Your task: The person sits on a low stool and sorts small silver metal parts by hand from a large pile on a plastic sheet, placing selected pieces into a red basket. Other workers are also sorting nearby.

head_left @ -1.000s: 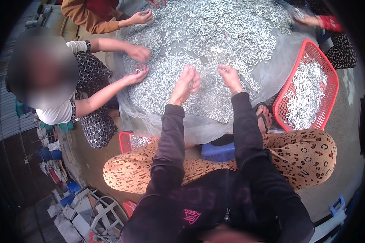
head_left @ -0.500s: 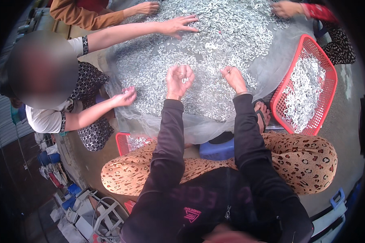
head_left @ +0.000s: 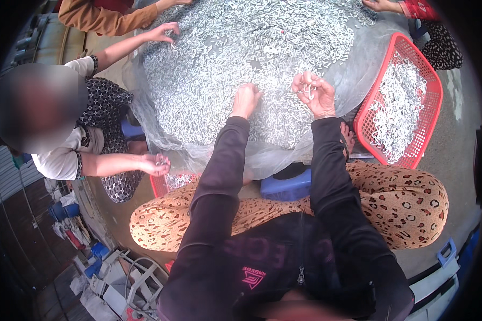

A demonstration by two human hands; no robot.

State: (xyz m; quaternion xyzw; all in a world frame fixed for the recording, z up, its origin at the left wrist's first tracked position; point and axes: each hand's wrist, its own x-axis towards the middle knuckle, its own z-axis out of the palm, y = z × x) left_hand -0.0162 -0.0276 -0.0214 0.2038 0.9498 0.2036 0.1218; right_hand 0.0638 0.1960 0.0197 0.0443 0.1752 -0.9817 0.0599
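A big heap of small white parts lies on a clear plastic sheet in front of me. My left hand is curled into a loose fist on the near slope of the heap, fingers closed on some of the parts. My right hand is lifted a little above the heap, palm toward me, with a few white parts pinched in its fingers. Both my sleeves are dark. A red plastic basket partly filled with the same white parts stands just right of my right hand.
A person at the left reaches one hand into the heap and holds the other hand near a second red basket. Other people's hands work at the top left and the top right. A blue stool sits below the sheet.
My right hand has lifted off the heap and turned up with a few parts in it. My left hand has closed into a fist. The person at the left drew one hand down toward the lower basket.
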